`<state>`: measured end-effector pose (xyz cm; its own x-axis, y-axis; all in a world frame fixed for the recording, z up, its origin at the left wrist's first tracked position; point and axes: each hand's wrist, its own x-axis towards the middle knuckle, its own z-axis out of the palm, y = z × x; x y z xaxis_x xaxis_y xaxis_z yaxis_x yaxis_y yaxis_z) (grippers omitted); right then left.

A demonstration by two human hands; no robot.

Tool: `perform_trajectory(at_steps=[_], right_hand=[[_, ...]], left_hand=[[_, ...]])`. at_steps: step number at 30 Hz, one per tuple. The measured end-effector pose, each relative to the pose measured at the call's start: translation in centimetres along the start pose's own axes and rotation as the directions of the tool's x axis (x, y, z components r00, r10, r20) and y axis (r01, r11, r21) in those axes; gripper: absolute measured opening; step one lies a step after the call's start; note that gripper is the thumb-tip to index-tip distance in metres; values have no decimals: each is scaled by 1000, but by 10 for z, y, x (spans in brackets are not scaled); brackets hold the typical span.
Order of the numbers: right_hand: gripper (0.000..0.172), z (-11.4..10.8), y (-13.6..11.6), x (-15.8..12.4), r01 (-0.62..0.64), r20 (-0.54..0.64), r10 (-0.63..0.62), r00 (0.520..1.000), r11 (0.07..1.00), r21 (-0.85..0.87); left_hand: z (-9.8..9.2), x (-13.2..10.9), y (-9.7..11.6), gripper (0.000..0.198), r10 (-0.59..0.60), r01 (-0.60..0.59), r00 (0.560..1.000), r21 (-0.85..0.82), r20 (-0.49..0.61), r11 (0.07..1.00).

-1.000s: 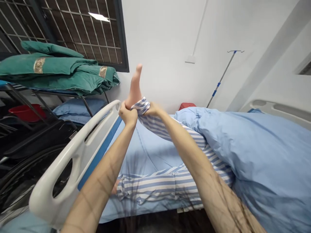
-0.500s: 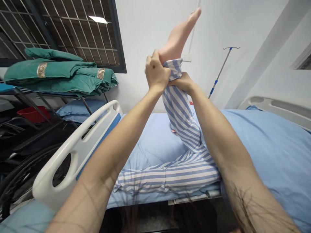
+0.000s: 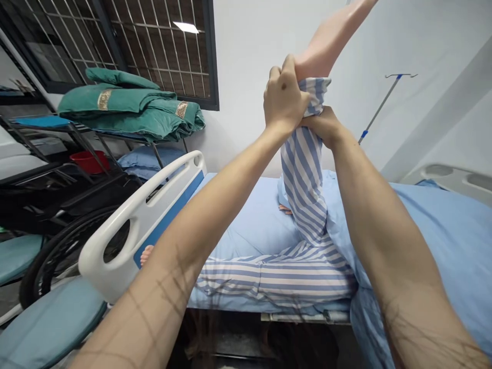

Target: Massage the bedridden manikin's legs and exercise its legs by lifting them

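Note:
One leg in blue-and-white striped trousers [image 3: 303,179] rises nearly upright from the bed, its bare, smooth foot [image 3: 326,43] pointing up and right, toes cut off by the frame. My left hand [image 3: 285,97] is wrapped round the ankle and heel at the trouser cuff [image 3: 315,92]. Just below the cuff, my right hand [image 3: 326,125] grips the lower leg from the right; its fingers are partly hidden behind the striped cloth. The other striped leg [image 3: 269,277] lies flat along the near bed side, with toes [image 3: 146,253] beside the footboard.
A white footboard [image 3: 92,256] stands at the left of the bed's blue sheet [image 3: 249,215]. Blue bedding [image 3: 442,246] covers the right. Beyond are a wheelchair wheel [image 3: 34,277], stools [image 3: 57,318], folded green blankets [image 3: 126,110], a red bucket [image 3: 90,161] and a drip pole [image 3: 378,110].
Both my hands have carried the raised leg to the right, so it stands more upright. The camera view has shifted too, showing more of the left side. My grip looks the same.

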<state>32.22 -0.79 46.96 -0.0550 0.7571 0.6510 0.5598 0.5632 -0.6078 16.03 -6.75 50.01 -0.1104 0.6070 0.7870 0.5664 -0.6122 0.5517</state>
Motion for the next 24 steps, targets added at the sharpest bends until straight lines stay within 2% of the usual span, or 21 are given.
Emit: perform_trajectory(at_steps=[4,8,13,18,24], right_hand=[[53,2,-2,-1,-13,3,13,1000,1000,13],[48,8,-6,-3,-6,-1,6,1000,1000,16],[48,30,-16,-7,-33,-16,33,999,999,3],[58,70,-23,-12,-36,24,35,999,999,15],[57,136,-24,-21,-53,164,74,984,990,-132]], left_hand=[[0,0,-4,60,25,-23,999,30,-48,999],[-4,-1,-9,62,10,-10,1000,40,-13,999],[-15,-4,-28,63,-26,26,999,7,-19,1000],[-30,-13,-71,57,-53,55,997,43,-57,998],[-56,-36,-145,54,-158,167,986,199,-57,966]])
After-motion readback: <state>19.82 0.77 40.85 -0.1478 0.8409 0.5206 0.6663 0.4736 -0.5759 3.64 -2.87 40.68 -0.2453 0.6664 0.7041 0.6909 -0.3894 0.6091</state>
